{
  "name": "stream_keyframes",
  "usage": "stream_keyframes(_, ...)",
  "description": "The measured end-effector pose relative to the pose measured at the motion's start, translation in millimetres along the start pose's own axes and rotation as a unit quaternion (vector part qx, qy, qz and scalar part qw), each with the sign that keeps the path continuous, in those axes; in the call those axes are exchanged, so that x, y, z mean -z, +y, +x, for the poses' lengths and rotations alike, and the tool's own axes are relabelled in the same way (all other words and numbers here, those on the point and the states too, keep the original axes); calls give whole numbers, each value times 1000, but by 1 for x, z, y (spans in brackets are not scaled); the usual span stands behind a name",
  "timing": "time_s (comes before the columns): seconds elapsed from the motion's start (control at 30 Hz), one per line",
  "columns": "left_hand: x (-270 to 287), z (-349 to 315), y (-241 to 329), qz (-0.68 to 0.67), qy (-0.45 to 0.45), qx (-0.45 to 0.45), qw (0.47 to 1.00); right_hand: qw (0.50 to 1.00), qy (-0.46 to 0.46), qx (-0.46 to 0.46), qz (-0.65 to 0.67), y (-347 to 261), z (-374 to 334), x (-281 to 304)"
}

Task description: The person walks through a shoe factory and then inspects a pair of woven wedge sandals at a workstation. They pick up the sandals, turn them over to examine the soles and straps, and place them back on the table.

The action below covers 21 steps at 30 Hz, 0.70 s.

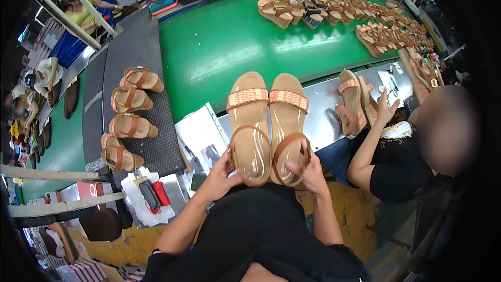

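Note:
Side by side in front of me are two tan wedge sandals, a left-hand sandal [250, 117] and a right-hand sandal [287, 120], toes pointing away. Each has a coral patterned toe strap and a brown ankle strap. My left hand [222, 176] grips the heel of the left-hand sandal from its outer side. The heel of the other one is held by my right hand [312, 175], whose thumb reaches onto the footbed. Their insoles face up toward me; the undersides are hidden.
Several brown-strapped sandals [133, 99] line a dark textured mat [128, 47] at left. Beyond lies a green conveyor belt [209, 47] with rows of sandals [344, 10] at far right. Papers [201, 130] lie on the metal bench. A co-worker's hand [387, 107] is near other sandals [348, 102] at right.

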<state>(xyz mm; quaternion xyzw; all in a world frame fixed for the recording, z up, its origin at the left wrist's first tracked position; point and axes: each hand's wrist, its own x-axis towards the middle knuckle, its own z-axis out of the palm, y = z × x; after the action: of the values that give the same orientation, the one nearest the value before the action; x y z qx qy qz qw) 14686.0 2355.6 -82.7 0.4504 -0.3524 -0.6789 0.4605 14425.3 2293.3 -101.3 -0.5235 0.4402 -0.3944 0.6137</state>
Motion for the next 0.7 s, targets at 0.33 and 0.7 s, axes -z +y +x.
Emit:
stream_keyframes(0.33,-2,37,-14,-277,67,-8,959,898,-131,-24,420,-6,14,-45)
stream_keyframes(0.7,-4,30,2,-291,75,34,953,888,-138,-167,405,-6,-3,-45)
